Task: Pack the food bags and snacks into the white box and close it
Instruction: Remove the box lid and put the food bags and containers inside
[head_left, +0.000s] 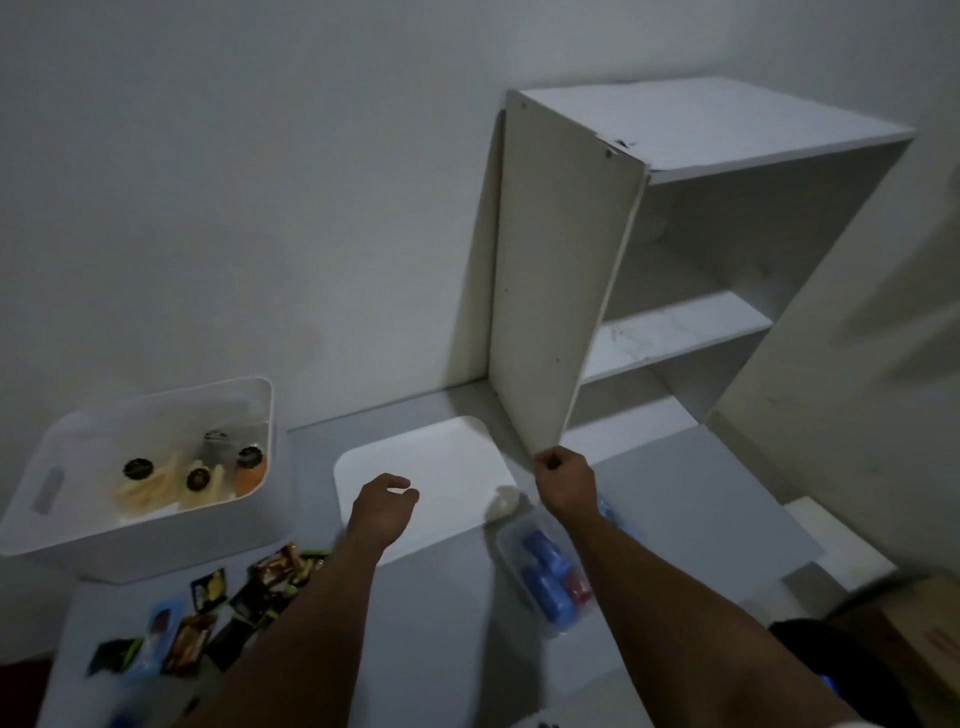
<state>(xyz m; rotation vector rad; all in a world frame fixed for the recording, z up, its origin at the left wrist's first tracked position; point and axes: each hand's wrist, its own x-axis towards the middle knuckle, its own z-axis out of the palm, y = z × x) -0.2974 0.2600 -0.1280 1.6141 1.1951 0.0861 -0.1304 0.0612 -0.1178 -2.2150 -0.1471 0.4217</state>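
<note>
**Worktop stock: white box, lid, snacks, food bags**

Pale grey worktop (447, 613) against a plain white wall, dim light, slightly blurred view.

- White box (130, 530): smooth plastic, rounded corners, slot handle in its near-left wall; left of the frame, open. Inside lie pale and orange food bags (208, 475) bearing round dark labels.
- Lid (447, 467): flat white panel with rounded corners, lying at the centre of the frame, apart from the box and to its right.
- Snacks (228, 603): small glossy packets, dark with brown, yellow and green print, scattered loose at the lower left, below the box.
- Clear bag (545, 577): see-through plastic holding blue and red items, lower centre-right, just right of the lid's near corner.
- Shelf unit (649, 270): white board, matt, chipped at its top front corner, upper right, with one middle shelf.
- Left hand (382, 512): over the lid's near-left part, fingers loosely curled with a gap between them, clamped on nothing; whether it touches the lid cannot be told.
- Right hand (563, 480): at the bottom corner of the shelf unit's side panel, curled into a fist; what it holds, if anything, cannot be told.
</note>
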